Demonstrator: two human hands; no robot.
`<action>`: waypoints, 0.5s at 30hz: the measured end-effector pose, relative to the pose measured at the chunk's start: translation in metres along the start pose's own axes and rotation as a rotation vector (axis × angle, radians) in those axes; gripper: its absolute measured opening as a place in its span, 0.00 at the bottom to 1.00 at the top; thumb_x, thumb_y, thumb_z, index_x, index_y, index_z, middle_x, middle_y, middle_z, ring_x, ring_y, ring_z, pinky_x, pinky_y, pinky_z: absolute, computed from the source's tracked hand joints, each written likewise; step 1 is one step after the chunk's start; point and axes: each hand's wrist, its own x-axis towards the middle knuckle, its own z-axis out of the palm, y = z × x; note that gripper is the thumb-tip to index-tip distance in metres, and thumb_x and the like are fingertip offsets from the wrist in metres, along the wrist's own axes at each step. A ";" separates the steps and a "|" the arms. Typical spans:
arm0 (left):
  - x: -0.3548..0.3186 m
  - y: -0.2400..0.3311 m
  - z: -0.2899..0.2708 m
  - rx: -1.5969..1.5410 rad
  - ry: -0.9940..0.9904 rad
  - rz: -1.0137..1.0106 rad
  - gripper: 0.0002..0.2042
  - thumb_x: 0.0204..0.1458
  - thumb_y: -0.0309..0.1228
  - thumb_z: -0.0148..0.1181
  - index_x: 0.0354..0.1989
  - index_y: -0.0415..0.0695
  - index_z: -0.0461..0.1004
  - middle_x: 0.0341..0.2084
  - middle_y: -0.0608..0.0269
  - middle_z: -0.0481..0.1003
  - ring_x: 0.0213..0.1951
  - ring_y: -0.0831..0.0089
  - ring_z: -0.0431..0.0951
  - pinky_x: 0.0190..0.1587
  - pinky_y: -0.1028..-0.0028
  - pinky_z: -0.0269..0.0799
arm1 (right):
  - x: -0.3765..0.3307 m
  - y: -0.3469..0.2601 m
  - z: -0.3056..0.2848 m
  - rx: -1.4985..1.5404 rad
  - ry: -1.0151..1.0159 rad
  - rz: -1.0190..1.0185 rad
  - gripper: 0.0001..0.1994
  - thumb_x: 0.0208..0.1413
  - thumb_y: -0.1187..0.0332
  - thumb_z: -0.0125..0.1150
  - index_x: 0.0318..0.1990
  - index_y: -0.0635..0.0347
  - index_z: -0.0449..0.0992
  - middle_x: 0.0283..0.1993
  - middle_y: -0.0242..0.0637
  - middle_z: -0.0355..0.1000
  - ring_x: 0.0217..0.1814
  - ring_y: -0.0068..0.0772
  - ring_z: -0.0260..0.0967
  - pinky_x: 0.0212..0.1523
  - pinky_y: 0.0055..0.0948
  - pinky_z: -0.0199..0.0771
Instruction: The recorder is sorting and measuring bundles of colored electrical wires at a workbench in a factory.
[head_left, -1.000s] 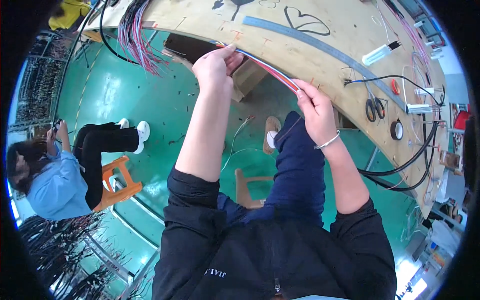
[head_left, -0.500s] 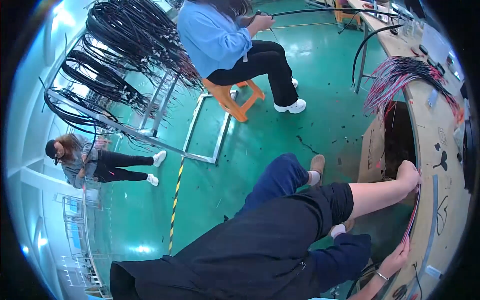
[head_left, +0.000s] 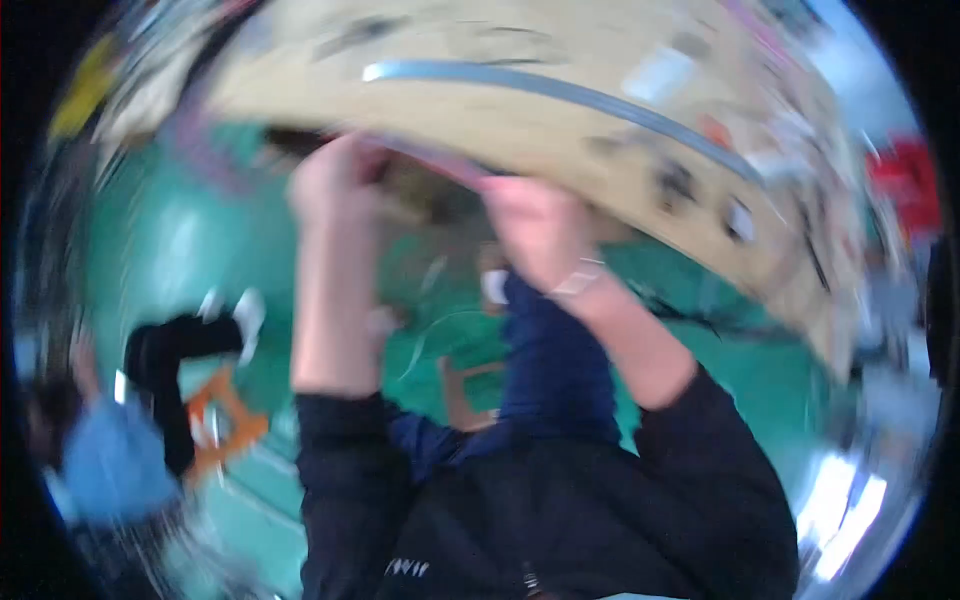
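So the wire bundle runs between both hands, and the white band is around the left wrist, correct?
No, the side is wrong: the head view shows the white band around the right wrist. The wire bundle does run between the left hand and the right hand.

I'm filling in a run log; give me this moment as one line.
left hand: holding wire bundle | right hand: holding same bundle | bundle: spans both hands | ruler: on table | image: blurred

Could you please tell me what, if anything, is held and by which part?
A bundle of wires: the left hand at one end of the visible stretch, the right hand at the other; blur hides the exact grip.
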 end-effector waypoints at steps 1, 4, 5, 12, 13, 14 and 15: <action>0.035 -0.003 -0.019 0.048 0.303 -0.151 0.09 0.51 0.31 0.66 0.38 0.42 0.78 0.33 0.62 0.80 0.34 0.68 0.81 0.41 0.61 0.75 | -0.004 0.002 0.001 0.052 0.030 -0.077 0.09 0.57 0.70 0.55 0.40 0.63 0.79 0.37 0.49 0.77 0.38 0.52 0.75 0.39 0.40 0.75; 0.047 -0.020 -0.021 -0.088 0.114 -0.059 0.06 0.53 0.21 0.61 0.39 0.34 0.75 0.35 0.58 0.78 0.34 0.71 0.80 0.40 0.76 0.81 | -0.021 0.006 -0.008 0.177 0.134 0.129 0.08 0.55 0.73 0.55 0.40 0.63 0.79 0.28 0.47 0.72 0.31 0.52 0.71 0.33 0.43 0.71; 0.039 -0.020 -0.014 -0.098 0.136 -0.070 0.08 0.55 0.20 0.59 0.43 0.35 0.73 0.36 0.57 0.78 0.34 0.70 0.80 0.39 0.78 0.82 | -0.027 0.006 -0.011 0.192 0.149 0.155 0.08 0.56 0.74 0.55 0.41 0.64 0.78 0.28 0.47 0.72 0.31 0.51 0.71 0.33 0.42 0.71; 0.045 -0.017 -0.032 -0.096 0.082 -0.037 0.03 0.54 0.19 0.60 0.35 0.34 0.75 0.34 0.58 0.77 0.33 0.70 0.79 0.37 0.79 0.81 | -0.027 -0.002 -0.011 0.119 0.097 0.189 0.07 0.57 0.71 0.57 0.38 0.64 0.77 0.30 0.47 0.72 0.33 0.52 0.72 0.34 0.43 0.72; 0.042 -0.012 -0.032 -0.113 0.089 -0.039 0.03 0.54 0.19 0.60 0.35 0.34 0.75 0.34 0.58 0.77 0.33 0.70 0.79 0.37 0.78 0.81 | -0.024 -0.001 -0.013 0.067 0.062 0.153 0.07 0.57 0.70 0.57 0.38 0.64 0.77 0.31 0.48 0.73 0.34 0.52 0.72 0.34 0.43 0.72; 0.041 -0.012 -0.025 -0.130 0.090 -0.045 0.02 0.54 0.19 0.60 0.35 0.35 0.75 0.34 0.59 0.77 0.32 0.70 0.79 0.37 0.78 0.81 | -0.024 0.000 -0.014 0.010 0.033 0.120 0.08 0.58 0.69 0.56 0.38 0.64 0.78 0.32 0.48 0.74 0.35 0.52 0.72 0.35 0.43 0.72; 0.037 -0.015 -0.010 -0.090 0.153 -0.076 0.02 0.53 0.18 0.60 0.34 0.34 0.74 0.34 0.58 0.77 0.32 0.69 0.79 0.37 0.77 0.81 | -0.026 0.001 -0.020 -0.002 0.017 0.173 0.09 0.59 0.69 0.56 0.39 0.65 0.78 0.33 0.48 0.75 0.36 0.52 0.73 0.36 0.42 0.72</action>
